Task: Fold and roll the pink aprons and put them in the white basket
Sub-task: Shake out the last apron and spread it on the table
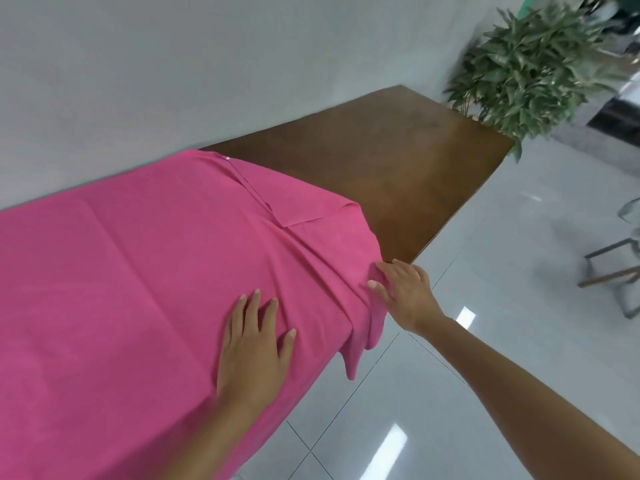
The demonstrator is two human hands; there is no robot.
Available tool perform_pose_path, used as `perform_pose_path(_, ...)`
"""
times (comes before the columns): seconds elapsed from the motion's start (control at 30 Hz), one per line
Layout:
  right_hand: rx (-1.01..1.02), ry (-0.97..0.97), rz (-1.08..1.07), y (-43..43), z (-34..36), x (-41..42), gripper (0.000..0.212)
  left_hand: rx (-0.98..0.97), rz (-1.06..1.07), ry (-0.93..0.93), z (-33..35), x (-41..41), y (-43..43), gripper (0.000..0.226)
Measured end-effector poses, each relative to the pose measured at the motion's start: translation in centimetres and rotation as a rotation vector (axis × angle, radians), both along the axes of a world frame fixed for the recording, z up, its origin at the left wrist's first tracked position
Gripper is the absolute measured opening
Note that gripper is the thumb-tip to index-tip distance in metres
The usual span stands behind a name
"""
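A pink apron [138,278] lies spread over the brown wooden table [398,161] and covers its near and left part. Its right end is creased, and a strap hangs over the table's front edge. My left hand [254,344] presses flat on the apron with the fingers spread. My right hand [403,291] rests on the bunched fabric at the apron's right end by the table edge, fingers straight. No white basket is in view.
A leafy green plant [530,64] stands past the table's far right corner. A white wall runs behind the table. Glossy white floor tiles [485,254] lie to the right, with a chair's legs [613,268] at the right edge.
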State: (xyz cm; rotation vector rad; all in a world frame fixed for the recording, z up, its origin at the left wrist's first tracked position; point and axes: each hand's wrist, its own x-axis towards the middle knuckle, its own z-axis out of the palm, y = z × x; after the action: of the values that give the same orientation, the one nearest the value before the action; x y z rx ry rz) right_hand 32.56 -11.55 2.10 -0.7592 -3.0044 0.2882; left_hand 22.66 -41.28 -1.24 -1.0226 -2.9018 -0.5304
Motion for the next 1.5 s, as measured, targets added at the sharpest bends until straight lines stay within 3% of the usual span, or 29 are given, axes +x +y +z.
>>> perform_pose_path(0.33, -0.038, -0.062, -0.155, 5.8, 1.0, -3.5, 0.083, 0.016, 0.0, -0.011, -0.2, 0.2, 0.1, 0.063)
perform_pose_path(0.53, -0.182, -0.115, -0.286, 7.8, 1.2, -6.5, 0.083, 0.094, 0.087, -0.144, 0.2, 0.0, 1.2, 0.057)
perform_pose_path(0.7, -0.167, 0.053, -0.311, 4.8, 0.2, -5.5, 0.05, 0.086, 0.149, -0.135, 0.7, 0.3, 3.0, 0.063)
perform_pose_path(0.77, -0.227, 0.149, -0.296, 3.4, -0.5, -4.0, 0.045, 0.089, 0.152, -0.111, 0.7, 0.4, 3.9, 0.065)
perform_pose_path(0.93, -0.348, 0.175, -0.233, 2.4, -1.3, -1.1, 0.074, 0.104, 0.205, -0.092, 0.8, 0.6, 6.9, 0.066)
perform_pose_path(1.03, -0.299, 0.198, -0.147, 4.0, -1.9, -0.4, 0.085, 0.074, 0.238, -0.09, 0.5, 0.6, 8.3, 0.076)
perform_pose_path(1.27, -0.29, 0.147, 0.137, 11.1, -3.0, 0.2, 0.079, -0.073, 0.289, -0.003, -0.1, 0.9, 9.1, 0.089)
perform_pose_path(1.5, -0.142, 0.055, 0.329, 20.7, -2.9, -3.3, 0.097, -0.126, 0.325, 0.041, -0.2, 0.7, 10.0, 0.086)
